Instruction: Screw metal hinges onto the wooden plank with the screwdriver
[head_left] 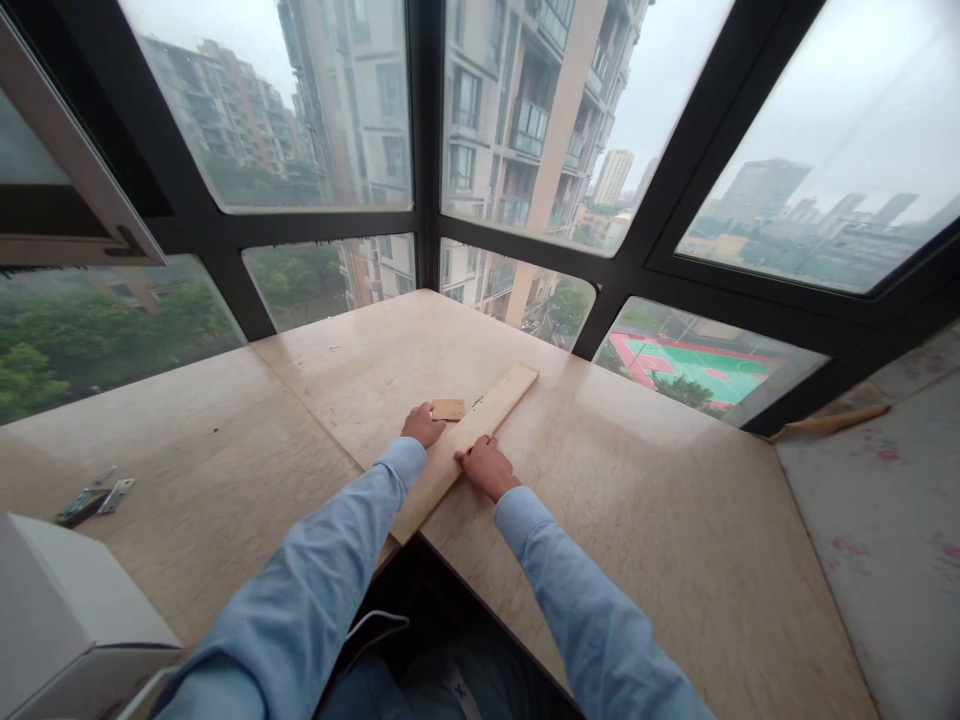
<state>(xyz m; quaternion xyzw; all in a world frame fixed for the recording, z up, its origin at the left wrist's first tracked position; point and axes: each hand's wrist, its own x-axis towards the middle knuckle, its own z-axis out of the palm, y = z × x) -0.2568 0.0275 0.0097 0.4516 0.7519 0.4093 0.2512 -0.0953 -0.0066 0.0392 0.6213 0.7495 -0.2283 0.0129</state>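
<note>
A long pale wooden board [499, 400] lies at a slant on the stone-like countertop, one end near the front corner. My left hand [424, 427] is closed on the near end of a small flat piece of wood [449, 409] beside the board's left edge. Toward the right edge, my right hand [489, 468] is closed with its fingertips over the board. A bit of yellow shows between those fingers, but the object there is mostly hidden and too small to name. Some small dark marks or bits [478, 403] are on the board beyond my hands.
Metal hinge-like hardware [94, 500] lies on the left counter [247, 450], behind a white box [67, 610]. Dark-framed windows [427, 220] border the far sides. A gap [427, 580] opens between the counter edges in front of me. A patterned wall [885, 510] stands at right.
</note>
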